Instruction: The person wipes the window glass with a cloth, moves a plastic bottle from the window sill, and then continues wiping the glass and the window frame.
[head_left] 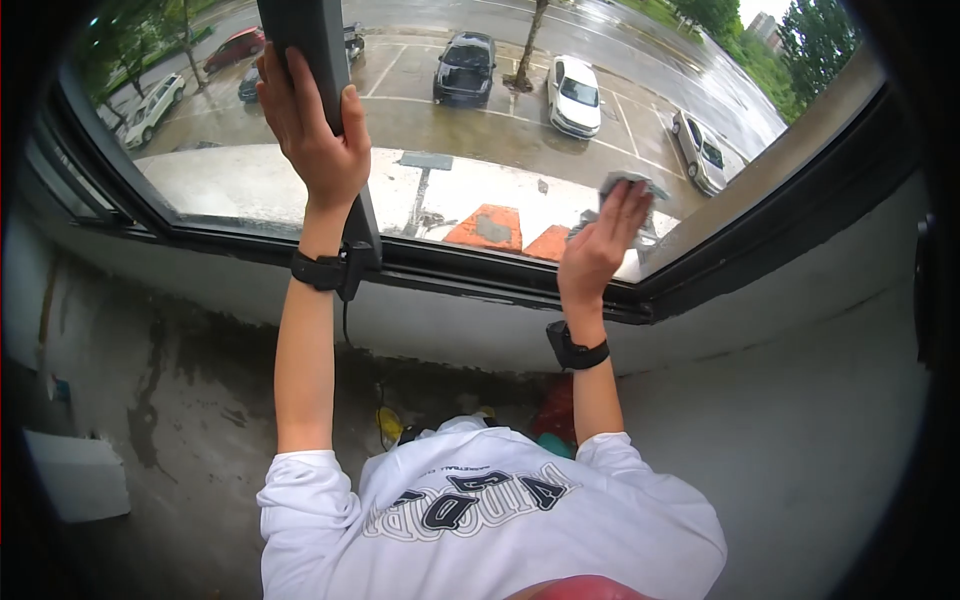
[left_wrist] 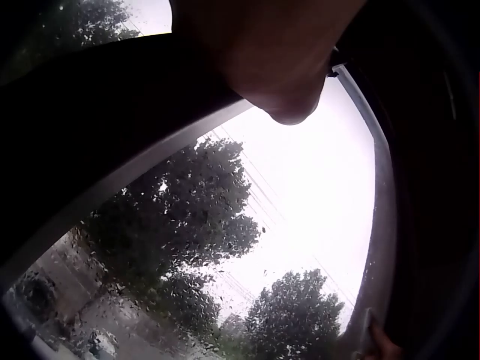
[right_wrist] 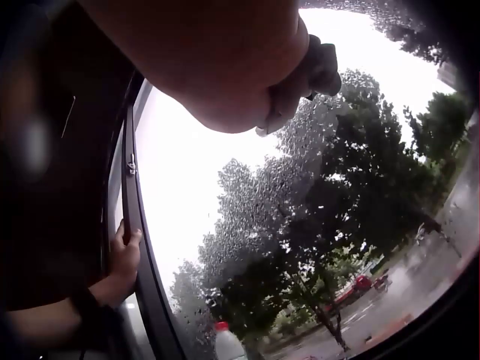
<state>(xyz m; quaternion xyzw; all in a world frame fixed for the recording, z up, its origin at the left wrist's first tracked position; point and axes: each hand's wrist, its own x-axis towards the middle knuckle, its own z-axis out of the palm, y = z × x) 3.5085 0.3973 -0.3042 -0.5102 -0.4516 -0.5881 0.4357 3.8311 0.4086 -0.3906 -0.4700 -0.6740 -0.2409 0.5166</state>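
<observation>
My left hand (head_left: 325, 150) lies along the dark upright window post (head_left: 366, 225), its fingers extended and the thumb at the right side. In the right wrist view the same hand (right_wrist: 124, 262) is against the frame. Over the lower right part of the glass, my right hand (head_left: 595, 258) holds a crumpled grey cloth (head_left: 655, 188) beneath its fingers. That cloth (right_wrist: 324, 71) looks dark and bunched in the right wrist view. Water drops dot the pane (left_wrist: 255, 232). The left hand's fingertips are hidden in the left wrist view.
A dark lower window rail (head_left: 480, 282) runs above a pale wall (head_left: 450, 330). Outside are a white ledge (head_left: 390, 185) with orange patches and parked cars, including a white one (head_left: 575, 97). A red-capped bottle (right_wrist: 229, 346) shows low in the right wrist view. A white block (head_left: 80, 478) stands at left.
</observation>
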